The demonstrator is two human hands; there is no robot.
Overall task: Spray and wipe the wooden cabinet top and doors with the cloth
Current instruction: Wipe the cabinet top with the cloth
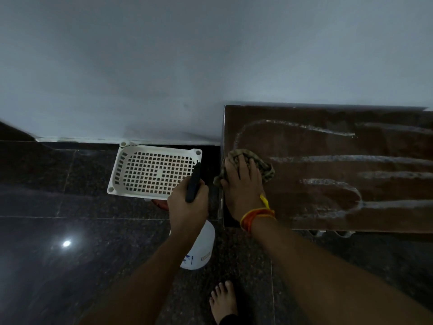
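Note:
The dark brown wooden cabinet top (328, 146) fills the right side, streaked with pale wet wipe lines. My right hand (243, 184) presses a crumpled patterned cloth (260, 164) flat on the top's left end, near its edge. An orange and yellow thread band circles that wrist. My left hand (187, 207) grips the black trigger head of a white spray bottle (201, 249), held upright just left of the cabinet, above the floor. The cabinet doors are hidden below the top.
A white perforated plastic basket (152, 170) lies on the dark polished granite floor (70, 231) left of the cabinet, against the pale wall (164, 66). Something red peeks out under the basket's near edge. My bare foot (223, 301) stands on the floor below the bottle.

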